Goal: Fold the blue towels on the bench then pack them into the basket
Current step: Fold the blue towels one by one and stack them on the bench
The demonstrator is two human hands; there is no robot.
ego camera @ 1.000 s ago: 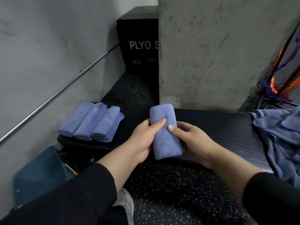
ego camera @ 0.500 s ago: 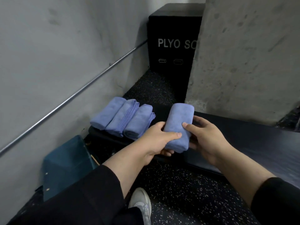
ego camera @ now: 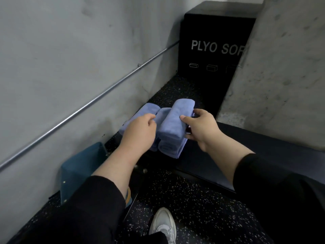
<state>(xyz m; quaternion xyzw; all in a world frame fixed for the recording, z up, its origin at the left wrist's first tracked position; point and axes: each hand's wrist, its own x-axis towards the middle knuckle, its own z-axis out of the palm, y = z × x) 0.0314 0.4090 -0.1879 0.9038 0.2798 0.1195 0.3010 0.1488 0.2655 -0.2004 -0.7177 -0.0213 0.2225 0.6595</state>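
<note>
Towels lie in a row at the left end of the dark tabletop (ego camera: 263,143), hard against the corner where the grey wall meets the speckled floor. A folded blue towel (ego camera: 173,124) sits on top of that row, its long side running away from the person, resting over the right-hand part of the stack of folded towels (ego camera: 140,111) beneath it. The right hand (ego camera: 200,128) holds this top towel from the right, thumb pressed on its upper face and fingers tucked along its side and under its edge. The left hand (ego camera: 139,132) is at the towel's left side with the fingers curled down between it and the neighbouring towels; whether they grip cloth there is hidden by the back of the hand.

A teal container (ego camera: 79,171) stands on the floor below the tabletop's left end, against the wall; only its outer wall shows, and what it holds cannot be seen. A black box (ego camera: 211,32) printed with white letters stands behind the tabletop, next to a concrete pillar (ego camera: 281,76). A metal rail (ego camera: 88,106) runs along the wall. A white shoe (ego camera: 163,224) shows at the bottom on the speckled floor (ego camera: 202,208).
</note>
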